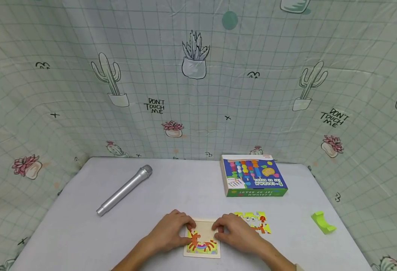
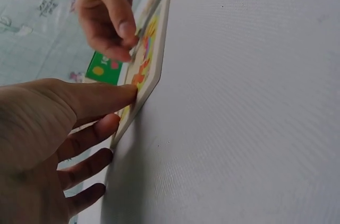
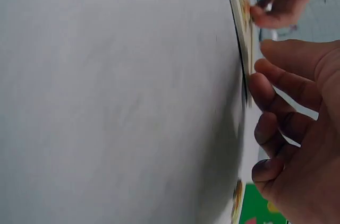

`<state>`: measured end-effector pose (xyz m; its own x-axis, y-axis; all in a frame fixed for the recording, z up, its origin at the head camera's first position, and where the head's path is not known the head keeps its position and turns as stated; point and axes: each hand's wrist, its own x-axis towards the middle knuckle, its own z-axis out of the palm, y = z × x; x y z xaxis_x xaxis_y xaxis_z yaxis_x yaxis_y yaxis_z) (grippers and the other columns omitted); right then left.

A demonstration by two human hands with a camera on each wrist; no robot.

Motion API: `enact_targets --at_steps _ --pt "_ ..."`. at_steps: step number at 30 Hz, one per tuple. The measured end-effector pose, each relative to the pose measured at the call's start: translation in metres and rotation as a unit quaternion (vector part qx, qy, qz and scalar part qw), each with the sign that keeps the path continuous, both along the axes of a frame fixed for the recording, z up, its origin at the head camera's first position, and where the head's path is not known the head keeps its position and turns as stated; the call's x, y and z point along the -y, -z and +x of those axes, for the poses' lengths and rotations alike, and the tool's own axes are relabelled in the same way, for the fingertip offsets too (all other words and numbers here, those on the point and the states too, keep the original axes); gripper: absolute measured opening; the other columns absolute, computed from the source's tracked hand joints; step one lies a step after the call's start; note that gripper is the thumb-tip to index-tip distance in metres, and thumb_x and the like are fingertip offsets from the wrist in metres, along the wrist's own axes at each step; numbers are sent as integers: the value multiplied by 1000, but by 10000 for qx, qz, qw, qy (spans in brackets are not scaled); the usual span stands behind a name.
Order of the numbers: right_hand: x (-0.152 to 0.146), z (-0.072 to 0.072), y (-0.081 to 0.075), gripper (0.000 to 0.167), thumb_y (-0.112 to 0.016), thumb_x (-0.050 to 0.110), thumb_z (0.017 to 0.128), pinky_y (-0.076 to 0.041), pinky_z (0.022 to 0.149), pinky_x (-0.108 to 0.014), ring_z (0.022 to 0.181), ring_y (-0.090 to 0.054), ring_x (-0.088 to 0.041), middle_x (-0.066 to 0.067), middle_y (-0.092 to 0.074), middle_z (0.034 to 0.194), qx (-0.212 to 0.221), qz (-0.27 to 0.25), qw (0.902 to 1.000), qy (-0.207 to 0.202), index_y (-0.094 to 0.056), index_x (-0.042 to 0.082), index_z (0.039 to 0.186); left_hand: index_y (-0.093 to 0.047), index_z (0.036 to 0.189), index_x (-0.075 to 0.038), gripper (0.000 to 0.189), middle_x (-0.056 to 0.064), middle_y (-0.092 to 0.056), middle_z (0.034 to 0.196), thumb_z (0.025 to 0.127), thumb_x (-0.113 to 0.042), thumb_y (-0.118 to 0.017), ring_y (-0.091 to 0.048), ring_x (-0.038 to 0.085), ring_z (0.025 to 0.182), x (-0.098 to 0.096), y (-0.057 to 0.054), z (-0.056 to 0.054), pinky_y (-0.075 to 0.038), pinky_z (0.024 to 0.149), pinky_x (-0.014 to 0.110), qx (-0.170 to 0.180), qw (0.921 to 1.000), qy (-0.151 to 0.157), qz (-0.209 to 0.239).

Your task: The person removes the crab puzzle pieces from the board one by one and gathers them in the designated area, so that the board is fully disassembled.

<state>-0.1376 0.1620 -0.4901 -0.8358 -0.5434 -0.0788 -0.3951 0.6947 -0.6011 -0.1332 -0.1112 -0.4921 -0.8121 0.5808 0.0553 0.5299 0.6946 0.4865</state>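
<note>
A small wooden jigsaw board (image 1: 201, 256) with a pale rim lies at the near middle of the table. Colourful pieces fill its lower and left parts; bare wood shows at the upper right. My left hand (image 1: 169, 232) holds its left side, thumb (image 2: 125, 94) on the face and index finger by the edge. At the right edge is my right hand (image 1: 235, 231), fingers loosely bent; in the right wrist view its thumb (image 3: 287, 57) and index tip are slightly apart, with no piece visible between them. Loose jigsaw pieces (image 1: 262, 218) lie beyond the right hand, partly hidden by it.
A silver microphone-shaped stick (image 1: 123, 191) lies at the back left. At the back right is a blue and green bead-set box (image 1: 256, 175). Far right, a curved lime-green block (image 1: 323, 223) rests near the table's edge. Patterned cloth (image 1: 198, 113) hangs behind.
</note>
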Motion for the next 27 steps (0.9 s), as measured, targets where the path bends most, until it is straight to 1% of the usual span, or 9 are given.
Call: enact_targets --at_steps 3,6,10,13,16,19,23,27 --pt "12 -2 0 19 -72 31 92 -41 73 -25 82 -50 -4 19 -54 82 31 61 9999 -127 -74 21 108 -71 109 -23 33 -17 -63 103 80 -32 -84 -51 8 102 1 0 1 -46 92 34 134 9999 -10 71" --pt "21 -3 0 24 -72 30 92 -40 73 -24 81 -49 -4 19 -53 80 -46 166 9994 -285 -74 19 113 -71 111 -23 34 -14 -63 112 81 -33 -83 -52 9 107 2 0 2 -47 95 34 225 9997 -31 119" --pt "30 -2 0 31 -72 30 92 -38 71 -23 77 -47 -2 17 -51 77 -11 293 9985 -458 -73 20 120 -72 115 -22 37 -11 -61 119 82 -33 -83 -53 11 110 3 1 3 -48 96 35 244 9996 -31 143" --pt "36 0 1 34 -71 32 93 -38 70 -22 77 -47 -2 18 -52 79 134 294 9981 -517 -72 21 125 -71 118 -20 40 -9 -59 122 82 -33 -84 -53 14 113 3 1 2 -48 98 37 176 9998 -15 107" --pt "40 1 1 35 -71 32 93 -39 69 -21 76 -47 -1 19 -55 81 255 211 9978 -582 -72 21 126 -71 119 -19 41 -7 -59 126 82 -34 -83 -54 16 115 3 2 2 -48 100 40 91 9999 7 53" --pt "43 1 3 33 -71 31 93 -40 67 -20 74 -49 0 19 -56 77 388 58 9975 -583 -73 19 123 -71 121 -18 43 -7 -60 126 83 -33 -83 -54 16 115 2 2 1 -48 99 39 37 10000 44 49" --pt "45 1 4 29 -72 28 92 -39 65 -20 69 -49 1 17 -57 71 564 -186 9971 -471 -74 17 119 -69 123 -16 46 -7 -63 120 82 -32 -84 -55 12 109 0 1 1 -49 95 35 -17 10000 55 66" --pt "45 1 5 27 -72 26 91 -40 66 -21 67 -50 0 15 -59 71 838 -515 9945 -361 -73 15 116 -69 123 -16 48 -7 -64 116 80 -31 -85 -54 10 104 0 0 1 -49 90 32 20 10000 11 59"
